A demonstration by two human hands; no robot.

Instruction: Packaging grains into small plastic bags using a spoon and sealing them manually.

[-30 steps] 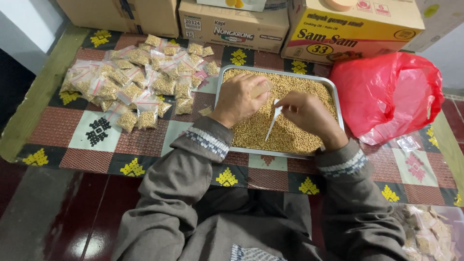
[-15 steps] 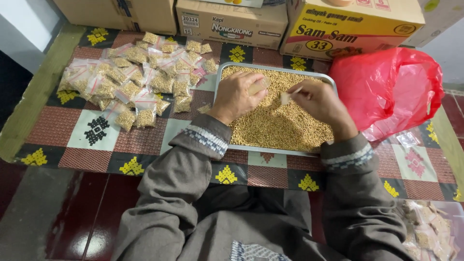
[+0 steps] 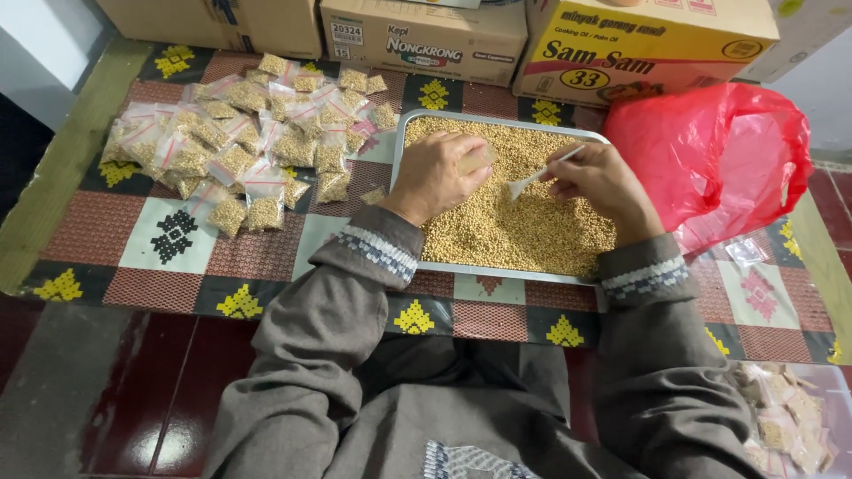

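A metal tray (image 3: pixel 410 133) filled with small tan grains (image 3: pixel 524 231) is shown on a patterned mat (image 3: pixel 169 239) of red, white and yellow squares. The left hand (image 3: pixel 435 177) is held over the tray's left part, its fingers curled shut around a small clear bag (image 3: pixel 477 160), of which only a corner is seen between thumb and forefinger. The right hand (image 3: pixel 603 182) is placed over the tray's right part, the fingers pinched closed on a small white spoon (image 3: pixel 537 176); the spoon's bowl is pointed leftward and downward, near the bag's mouth and just above the grain surface. Whether the spoon is loaded cannot be told. Both forearms are covered by grey-brown sleeves with striped cuffs (image 3: pixel 377 248).

To the left of the tray, a pile of filled and sealed small bags (image 3: pixel 240 151) is spread over the mat, the nearest ones lying just beside the tray's left rim. To the right of the tray, a crumpled red plastic bag (image 3: pixel 719 151) is seen, touching the tray's far right corner. Behind the tray, cardboard boxes (image 3: pixel 426 40) are lined along the mat's far edge, one of them yellow (image 3: pixel 648 44). At the lower right corner, a clear container (image 3: pixel 790 417) holding further small packets is partly shown.
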